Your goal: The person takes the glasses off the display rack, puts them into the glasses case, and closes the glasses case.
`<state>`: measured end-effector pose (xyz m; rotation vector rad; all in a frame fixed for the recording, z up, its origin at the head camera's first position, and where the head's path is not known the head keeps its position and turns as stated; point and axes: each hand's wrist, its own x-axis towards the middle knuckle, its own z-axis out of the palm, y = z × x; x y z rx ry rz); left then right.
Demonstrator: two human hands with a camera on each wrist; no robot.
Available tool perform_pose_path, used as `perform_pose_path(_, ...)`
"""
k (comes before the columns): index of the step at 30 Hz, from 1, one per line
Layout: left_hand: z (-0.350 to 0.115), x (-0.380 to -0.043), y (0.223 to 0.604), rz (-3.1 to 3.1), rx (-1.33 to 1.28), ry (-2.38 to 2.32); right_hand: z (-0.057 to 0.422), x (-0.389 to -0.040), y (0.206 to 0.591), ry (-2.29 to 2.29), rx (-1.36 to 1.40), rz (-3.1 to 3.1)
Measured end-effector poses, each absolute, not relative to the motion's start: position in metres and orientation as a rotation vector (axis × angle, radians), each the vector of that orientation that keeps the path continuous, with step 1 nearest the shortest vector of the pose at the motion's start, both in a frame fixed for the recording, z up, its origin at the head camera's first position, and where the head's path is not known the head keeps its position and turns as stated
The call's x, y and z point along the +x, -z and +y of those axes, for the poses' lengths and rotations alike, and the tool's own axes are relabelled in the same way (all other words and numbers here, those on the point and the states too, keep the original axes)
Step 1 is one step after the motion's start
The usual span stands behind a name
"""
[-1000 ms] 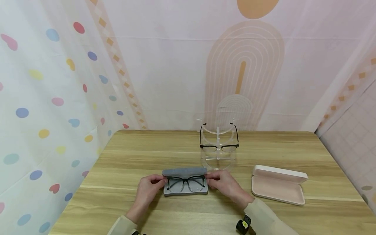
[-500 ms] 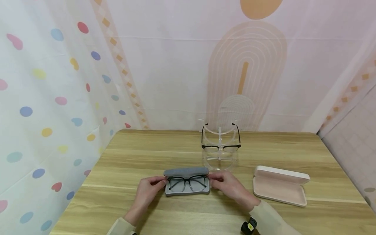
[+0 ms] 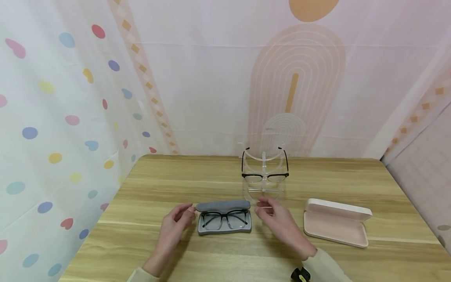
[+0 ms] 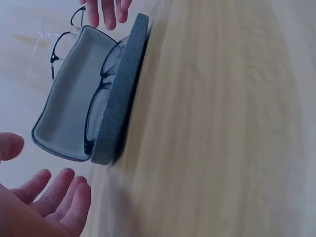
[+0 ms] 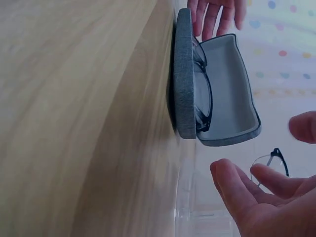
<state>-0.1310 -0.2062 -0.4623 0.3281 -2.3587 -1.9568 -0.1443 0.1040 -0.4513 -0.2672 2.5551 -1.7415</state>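
Observation:
A grey glasses case (image 3: 224, 232) stands with its lid up on the wooden table, and a pair of black-framed glasses (image 3: 221, 214) lies inside it with the temples folded. Just left of the case is my left hand (image 3: 173, 226), its fingers relaxed and holding nothing. On the other side my right hand (image 3: 280, 224) hovers by the case's right end, loosely bent and holding nothing. Both wrist views show a gap between the fingertips and the case (image 4: 118, 94). In the right wrist view the glasses (image 5: 203, 84) sit low in the case's base.
Behind the case stands a clear acrylic display stand (image 3: 263, 190) bearing a second pair of glasses (image 3: 265, 177) with dark brows. A pale pink glasses case (image 3: 334, 229) lies open to the right. The wooden table (image 3: 141, 188) ends at a patterned curtain (image 3: 197, 98).
Both hands have let go of the glasses' ends and drawn outward and slightly up, away from the grey case. The glasses stay in the case.

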Motion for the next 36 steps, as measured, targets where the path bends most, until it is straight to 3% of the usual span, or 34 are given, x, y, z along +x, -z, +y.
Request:
perform_pose_path(13,-0.199,-0.138,0.458,-2.510,0.152,1.936,0.086,-0.151,0.449,1.625,-0.432,2.537)
perform_pose_path(36,-0.199,-0.147,0.463,-2.529,0.186,1.988,0.081,-0.163,0.458,1.617,-0.477,2.464)
